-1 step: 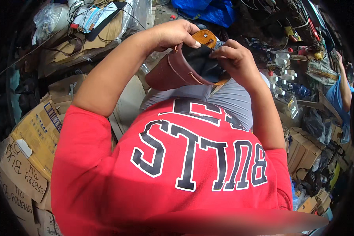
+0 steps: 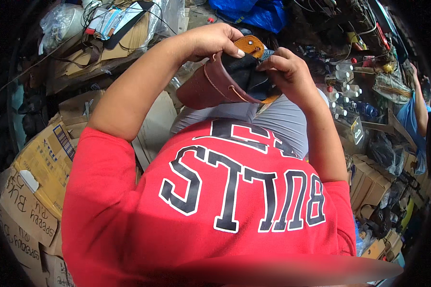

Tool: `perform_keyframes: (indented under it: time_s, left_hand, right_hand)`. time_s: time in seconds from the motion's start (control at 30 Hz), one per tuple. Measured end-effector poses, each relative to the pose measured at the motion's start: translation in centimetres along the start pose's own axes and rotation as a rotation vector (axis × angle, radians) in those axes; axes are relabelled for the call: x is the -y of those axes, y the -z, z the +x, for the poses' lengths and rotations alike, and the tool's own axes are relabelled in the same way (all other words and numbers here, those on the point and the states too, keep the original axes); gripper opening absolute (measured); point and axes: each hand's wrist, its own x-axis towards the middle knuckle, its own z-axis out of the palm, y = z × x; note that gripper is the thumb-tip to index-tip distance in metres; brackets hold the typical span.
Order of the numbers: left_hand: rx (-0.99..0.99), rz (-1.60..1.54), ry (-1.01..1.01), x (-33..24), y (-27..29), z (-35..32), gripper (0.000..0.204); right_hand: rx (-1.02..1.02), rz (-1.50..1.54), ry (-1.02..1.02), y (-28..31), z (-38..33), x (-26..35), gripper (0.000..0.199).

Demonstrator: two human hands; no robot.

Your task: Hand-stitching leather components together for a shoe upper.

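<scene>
My left hand (image 2: 220,40) is clamped on the brown leather pouch (image 2: 201,88) at the far left of its mouth, the thumb lying over the rim just beside the tan flap (image 2: 246,44) with its small metal stud. My right hand (image 2: 289,71) is closed on the black lining (image 2: 244,69) toward the right side of the mouth, fingers bent and bunched; the tips are partly hidden, so I can't tell how deep they reach. Between my two hands the mouth gapes wide, the lining creased inside it, and the tan cord (image 2: 234,92) is threaded through the leather just below the near edge.

The pouch sits tilted above my lap, its closed end toward my left forearm, near my grey trousers (image 2: 292,126). There is room between my forearms, which spread well apart, with my red shirt (image 2: 215,191) filling the space nearest me.

Farther out, the cluttered worktop (image 2: 100,67) stands beyond my left forearm, cardboard boxes (image 2: 43,167) crowd my left elbow's side, a blue tarp (image 2: 254,14) lies ahead, and plastic bottles (image 2: 342,91) stand past my right wrist.
</scene>
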Motion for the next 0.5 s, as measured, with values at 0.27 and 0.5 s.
perform_keyframes:
  time_s: [0.27, 0.5]
  left_hand:
    - [0.057, 0.081, 0.020, 0.8, 1.3, 2.2, 0.038]
    - [0.064, 0.036, 0.076, 0.2, 0.9, 2.2, 0.040]
  right_hand:
    - [0.110, 0.169, 0.019, 1.5, 0.7, -1.8, 0.018]
    - [0.234, 0.201, 0.003, 2.6, 1.5, -1.9, 0.019]
